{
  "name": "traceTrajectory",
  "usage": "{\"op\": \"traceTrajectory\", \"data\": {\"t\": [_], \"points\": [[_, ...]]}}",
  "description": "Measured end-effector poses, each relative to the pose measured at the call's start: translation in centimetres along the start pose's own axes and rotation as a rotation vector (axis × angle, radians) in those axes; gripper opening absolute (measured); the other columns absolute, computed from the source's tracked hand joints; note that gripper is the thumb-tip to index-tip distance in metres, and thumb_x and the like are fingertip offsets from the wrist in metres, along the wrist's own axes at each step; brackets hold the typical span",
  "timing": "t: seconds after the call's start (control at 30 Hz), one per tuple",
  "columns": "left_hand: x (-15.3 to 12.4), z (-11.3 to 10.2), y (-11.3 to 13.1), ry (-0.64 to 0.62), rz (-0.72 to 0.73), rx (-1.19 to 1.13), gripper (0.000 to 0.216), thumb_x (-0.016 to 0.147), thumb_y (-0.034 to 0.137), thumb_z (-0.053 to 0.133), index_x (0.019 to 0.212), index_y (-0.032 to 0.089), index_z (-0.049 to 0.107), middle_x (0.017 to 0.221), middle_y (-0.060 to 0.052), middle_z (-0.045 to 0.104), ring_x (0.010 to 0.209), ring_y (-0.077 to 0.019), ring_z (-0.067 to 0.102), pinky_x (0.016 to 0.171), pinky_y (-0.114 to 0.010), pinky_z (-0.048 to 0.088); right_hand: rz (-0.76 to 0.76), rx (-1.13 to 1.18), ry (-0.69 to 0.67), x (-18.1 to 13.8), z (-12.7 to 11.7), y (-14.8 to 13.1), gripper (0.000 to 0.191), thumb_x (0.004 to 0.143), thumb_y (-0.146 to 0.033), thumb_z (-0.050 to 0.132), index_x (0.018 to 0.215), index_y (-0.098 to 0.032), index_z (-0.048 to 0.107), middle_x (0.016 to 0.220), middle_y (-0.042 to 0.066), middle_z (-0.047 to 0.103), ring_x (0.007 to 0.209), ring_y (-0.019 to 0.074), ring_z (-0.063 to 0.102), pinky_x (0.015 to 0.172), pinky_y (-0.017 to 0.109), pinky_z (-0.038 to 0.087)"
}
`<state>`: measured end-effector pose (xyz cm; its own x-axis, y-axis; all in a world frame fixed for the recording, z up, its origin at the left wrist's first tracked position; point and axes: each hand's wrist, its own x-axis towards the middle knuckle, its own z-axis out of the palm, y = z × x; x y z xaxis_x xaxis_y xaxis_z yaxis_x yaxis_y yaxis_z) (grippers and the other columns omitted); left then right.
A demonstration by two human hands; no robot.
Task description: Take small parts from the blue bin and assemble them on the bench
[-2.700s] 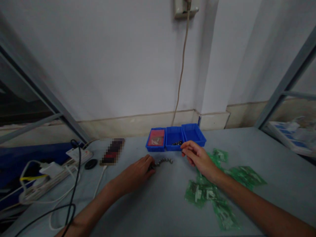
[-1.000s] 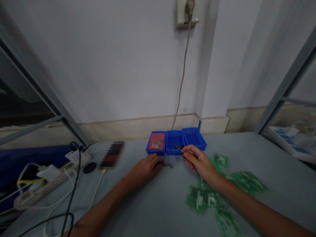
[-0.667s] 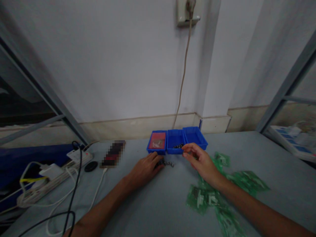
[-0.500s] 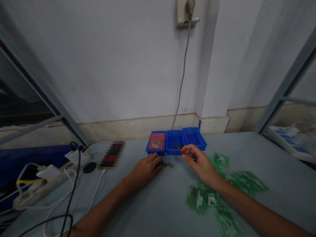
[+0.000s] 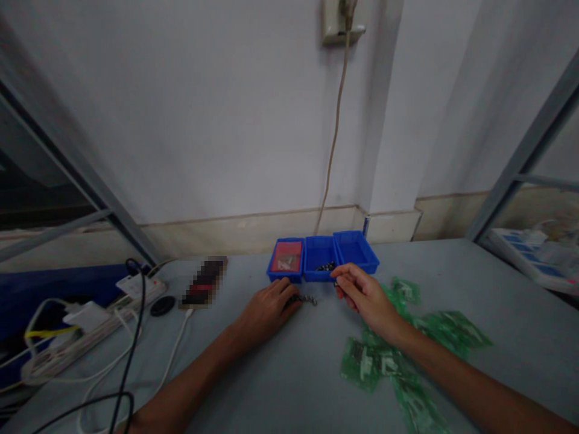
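Observation:
My left hand (image 5: pixel 269 308) lies on the grey table (image 5: pixel 289 374) with its fingers curled over one end of a short row of small metal parts (image 5: pixel 307 299). My right hand (image 5: pixel 364 295) hovers just right of them, thumb and fingers pinched together on something too small to name. Three blue bins (image 5: pixel 322 259) stand just beyond both hands. The left bin has a red lining and pale parts, the middle bin (image 5: pixel 319 266) holds small dark parts, and the right bin shows nothing inside.
Several green plastic bags (image 5: pixel 398 349) lie under and beside my right forearm. A power strip (image 5: pixel 104 313) with white and black cables sits at the left, next to a black disc (image 5: pixel 160 305) and a blurred-out dark object (image 5: pixel 204 289). A cord hangs from a wall socket (image 5: pixel 342 24).
The visible row of metal parts has become shorter, as my left hand slid right over it. My right hand stayed near the middle bin, its fingers keeping their pinch.

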<state>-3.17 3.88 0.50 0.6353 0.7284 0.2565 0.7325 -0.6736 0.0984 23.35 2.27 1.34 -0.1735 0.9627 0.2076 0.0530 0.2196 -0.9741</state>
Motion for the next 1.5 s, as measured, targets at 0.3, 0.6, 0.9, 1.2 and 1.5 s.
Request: {"op": "traceTrajectory", "data": {"t": [0.3,0.6,0.9,1.2,1.5], "points": [[-0.02,0.55,0.00,0.042,-0.031,-0.035,0.020,0.108,0.038,0.050,0.112,0.021,0.060,0.107,-0.005,0.062,0.098,-0.0221,0.063,0.086,-0.035,0.054,0.002,-0.002,0.010,0.09,-0.14,0.37,0.026,0.099,-0.046,0.056,0.109,-0.023,0.064,0.075,-0.002,0.059,0.052,0.0120,0.043,0.047,0.025,0.031],[-0.07,0.03,0.15,0.052,-0.021,-0.062,0.007,0.102,0.027,0.055,0.105,0.021,0.058,0.105,-0.006,0.062,0.097,-0.0224,0.062,0.084,-0.035,0.053,-0.002,0.006,0.014,-0.07,0.01,0.14,0.030,0.097,-0.052,0.058,0.107,-0.025,0.064,0.077,-0.001,0.061,0.052,0.0128,0.043,0.047,0.025,0.032],[-0.28,0.15,-0.14,0.032,-0.025,-0.113,0.009,0.103,0.023,0.052,0.107,0.021,0.059,0.105,-0.005,0.061,0.098,-0.0221,0.061,0.086,-0.035,0.053,-0.007,0.002,0.005,-0.09,-0.03,0.08,0.027,0.098,-0.048,0.057,0.108,-0.024,0.064,0.076,-0.001,0.061,0.052,0.0121,0.044,0.048,0.025,0.031],[-0.09,0.20,-0.19,0.029,0.030,-0.121,0.020,0.106,0.028,0.052,0.123,0.024,0.061,0.119,-0.007,0.061,0.108,-0.0237,0.060,0.096,-0.039,0.053,-0.004,0.008,-0.006,-0.14,0.06,0.08,0.028,0.098,-0.050,0.057,0.108,-0.024,0.063,0.077,-0.001,0.060,0.053,0.0125,0.044,0.048,0.025,0.032],[0.04,0.15,0.08,0.060,0.019,-0.113,0.018,0.106,0.034,0.053,0.117,0.024,0.062,0.114,-0.007,0.062,0.104,-0.0234,0.062,0.091,-0.038,0.054,-0.004,0.006,0.001,-0.12,0.12,0.15,0.027,0.098,-0.048,0.058,0.107,-0.024,0.064,0.077,-0.001,0.060,0.053,0.0126,0.044,0.047,0.025,0.031]]}}
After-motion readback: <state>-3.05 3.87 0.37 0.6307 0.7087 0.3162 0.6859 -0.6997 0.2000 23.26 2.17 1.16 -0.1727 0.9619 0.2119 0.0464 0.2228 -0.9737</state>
